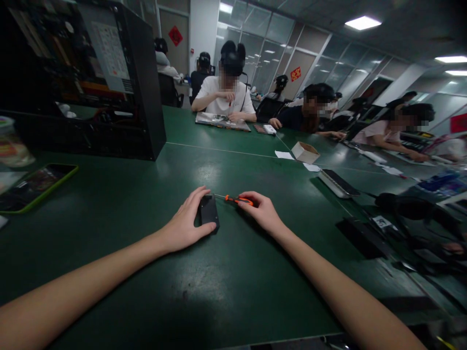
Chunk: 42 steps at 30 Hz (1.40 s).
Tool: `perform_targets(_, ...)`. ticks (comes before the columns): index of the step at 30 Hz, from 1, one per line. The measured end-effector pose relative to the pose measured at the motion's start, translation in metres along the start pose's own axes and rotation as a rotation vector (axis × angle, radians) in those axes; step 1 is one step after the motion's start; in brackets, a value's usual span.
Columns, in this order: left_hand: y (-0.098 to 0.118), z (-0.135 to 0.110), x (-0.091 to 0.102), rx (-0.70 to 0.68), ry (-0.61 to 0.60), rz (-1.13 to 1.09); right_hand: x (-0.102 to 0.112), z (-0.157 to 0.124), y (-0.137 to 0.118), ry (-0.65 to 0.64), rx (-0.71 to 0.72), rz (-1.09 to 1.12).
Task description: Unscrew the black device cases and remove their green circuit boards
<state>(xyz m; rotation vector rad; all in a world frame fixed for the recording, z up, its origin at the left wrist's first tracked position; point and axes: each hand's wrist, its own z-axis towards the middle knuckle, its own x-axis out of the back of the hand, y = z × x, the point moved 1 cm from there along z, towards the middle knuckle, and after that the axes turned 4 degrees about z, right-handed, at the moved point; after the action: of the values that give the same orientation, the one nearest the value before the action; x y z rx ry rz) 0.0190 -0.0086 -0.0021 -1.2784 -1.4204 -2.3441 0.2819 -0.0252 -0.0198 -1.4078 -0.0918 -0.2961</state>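
My left hand [188,218] grips a small black rectangular box [209,214] on the green table, its thumb at the near end and its fingers at the far end. Small screws or holes show as dots on the box's top face. Between the fingers of my right hand [260,210] is the orange and black handle of a screwdriver [239,200]. The thin shaft points left toward the far right corner of the box. Whether the tip touches the box I cannot tell.
A large black computer case [140,87] stands open-sided at the back left. Near it lie a phone with a green edge [40,187] and a plastic tub [12,143]. A small cardboard box [305,152] sits farther back right, and black equipment [412,214] crowds the right. Several people work across the table.
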Motion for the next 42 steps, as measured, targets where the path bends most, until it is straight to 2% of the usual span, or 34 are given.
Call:
perform_targets(8,0.003,0.002,0.003,-0.023,-0.038,0.077,0.020,0.015,0.017,0.237,-0.122,0.367)
perform_targets(12,0.003,0.002,0.006,-0.038,-0.031,0.074,0.028,0.020,0.018,0.232,-0.196,0.502)
perform_targets(18,0.004,0.002,0.006,-0.060,-0.044,0.088,0.028,0.019,0.015,0.203,-0.264,0.617)
perform_targets(26,0.002,0.001,0.005,-0.064,-0.062,0.098,0.026,0.018,0.015,0.238,-0.258,0.654)
perform_targets(30,0.003,0.001,0.006,-0.062,-0.056,0.092,0.020,0.011,0.007,0.280,-0.226,0.623)
perform_targets(33,0.003,0.001,0.006,-0.069,-0.047,0.088,0.013,0.005,-0.020,0.284,-0.058,0.491)
perform_targets(36,0.002,0.001,0.005,-0.096,-0.025,0.084,0.007,0.002,-0.072,0.208,0.243,0.218)
perform_targets(38,0.000,0.001,0.004,-0.117,-0.015,0.087,0.003,0.001,-0.116,-0.009,0.444,-0.055)
perform_targets(40,-0.002,0.001,0.003,-0.126,-0.015,0.099,-0.002,-0.001,-0.160,-0.417,0.537,-0.411)
perform_targets(41,-0.003,0.001,0.002,-0.124,-0.017,0.107,-0.003,-0.002,-0.179,-0.534,0.569,-0.511)
perform_targets(42,-0.004,0.002,0.002,-0.120,-0.018,0.113,-0.003,-0.003,-0.197,-0.551,0.595,-0.538)
